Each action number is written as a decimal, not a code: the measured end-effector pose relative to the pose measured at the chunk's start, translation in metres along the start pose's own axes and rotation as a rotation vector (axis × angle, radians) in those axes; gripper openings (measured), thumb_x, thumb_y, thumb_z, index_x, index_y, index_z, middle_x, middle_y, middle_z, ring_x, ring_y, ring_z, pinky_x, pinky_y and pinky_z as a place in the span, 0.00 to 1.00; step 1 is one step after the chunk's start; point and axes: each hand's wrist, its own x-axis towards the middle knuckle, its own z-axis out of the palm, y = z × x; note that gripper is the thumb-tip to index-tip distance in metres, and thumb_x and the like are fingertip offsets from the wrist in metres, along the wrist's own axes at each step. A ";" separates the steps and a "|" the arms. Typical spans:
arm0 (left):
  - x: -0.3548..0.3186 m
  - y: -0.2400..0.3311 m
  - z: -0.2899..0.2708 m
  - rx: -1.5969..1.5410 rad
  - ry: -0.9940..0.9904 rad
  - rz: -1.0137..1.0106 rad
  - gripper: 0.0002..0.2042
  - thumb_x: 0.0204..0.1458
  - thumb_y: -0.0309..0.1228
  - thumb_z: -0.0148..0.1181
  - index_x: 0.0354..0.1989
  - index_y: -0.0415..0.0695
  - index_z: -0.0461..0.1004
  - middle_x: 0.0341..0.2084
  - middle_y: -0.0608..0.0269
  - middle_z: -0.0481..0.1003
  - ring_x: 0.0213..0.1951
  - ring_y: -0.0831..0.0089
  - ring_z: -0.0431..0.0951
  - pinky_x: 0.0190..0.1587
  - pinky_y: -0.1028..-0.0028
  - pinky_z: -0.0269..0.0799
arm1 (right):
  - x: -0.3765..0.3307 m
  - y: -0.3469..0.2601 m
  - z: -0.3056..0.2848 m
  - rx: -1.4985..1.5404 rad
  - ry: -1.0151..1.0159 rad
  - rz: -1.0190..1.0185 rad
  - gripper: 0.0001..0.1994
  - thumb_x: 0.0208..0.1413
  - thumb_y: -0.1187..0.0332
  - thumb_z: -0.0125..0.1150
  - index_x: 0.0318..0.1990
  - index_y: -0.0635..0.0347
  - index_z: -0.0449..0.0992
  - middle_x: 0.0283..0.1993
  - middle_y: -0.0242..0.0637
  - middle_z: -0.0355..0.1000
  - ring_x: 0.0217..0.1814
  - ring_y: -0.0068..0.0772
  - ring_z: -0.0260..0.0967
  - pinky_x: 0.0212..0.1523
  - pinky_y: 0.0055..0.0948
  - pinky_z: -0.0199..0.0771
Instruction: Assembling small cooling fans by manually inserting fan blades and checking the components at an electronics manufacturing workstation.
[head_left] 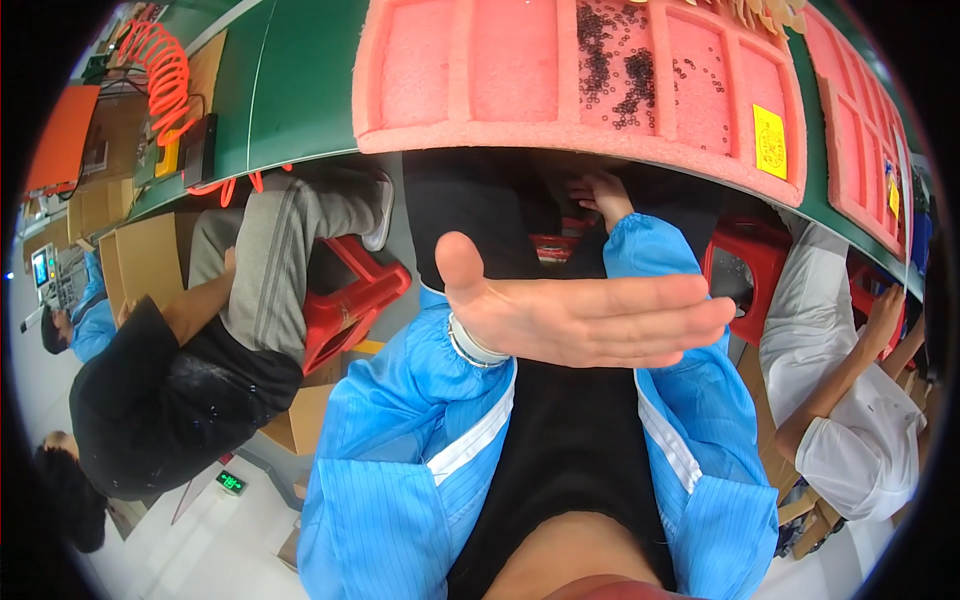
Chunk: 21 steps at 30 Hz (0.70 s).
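Observation:
My left hand (585, 318) is raised across my body in front of my chest. Its palm is flat, the fingers lie stretched out to the right and the thumb sticks up; it holds nothing. A pale band circles that wrist below the blue sleeve. Farther off, beneath the bench edge, my right hand (603, 194) rests by my dark-trousered leg, its fingers loosely apart and nothing visible in them. Above both hands a pink foam tray (480, 137) with divided compartments lies on the bench. Many small black rings (637, 85) are scattered in its right-hand compartments, and a yellow label (769, 142) sits at its corner.
The green bench (305, 100) runs across the top, with a second pink tray (850, 150) at right. An orange coiled hose (160, 75) hangs at left. People sit on both sides, near red stools (350, 300). Cardboard boxes (150, 255) stand left.

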 end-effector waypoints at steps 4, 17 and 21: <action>0.002 -0.005 -0.003 0.000 -0.052 0.009 0.72 0.43 0.86 0.34 0.72 0.28 0.17 0.74 0.30 0.21 0.77 0.46 0.20 0.76 0.53 0.21 | -0.001 0.000 0.002 -0.015 0.004 0.000 0.16 0.69 0.64 0.48 0.58 0.59 0.74 0.49 0.39 0.82 0.45 0.30 0.79 0.44 0.29 0.74; 0.002 -0.002 -0.006 -0.050 -0.092 -0.059 0.69 0.50 0.75 0.52 0.71 0.26 0.15 0.72 0.26 0.17 0.75 0.42 0.13 0.74 0.51 0.16 | -0.008 -0.007 0.005 -0.041 0.011 0.008 0.15 0.69 0.64 0.47 0.55 0.59 0.73 0.49 0.41 0.82 0.45 0.31 0.80 0.44 0.28 0.75; 0.003 0.008 0.007 -0.097 0.053 -0.133 0.64 0.53 0.65 0.55 0.72 0.26 0.17 0.72 0.25 0.19 0.75 0.41 0.15 0.75 0.51 0.18 | -0.007 -0.005 0.005 -0.043 0.002 0.007 0.15 0.69 0.64 0.47 0.55 0.59 0.73 0.49 0.41 0.82 0.45 0.31 0.80 0.44 0.28 0.75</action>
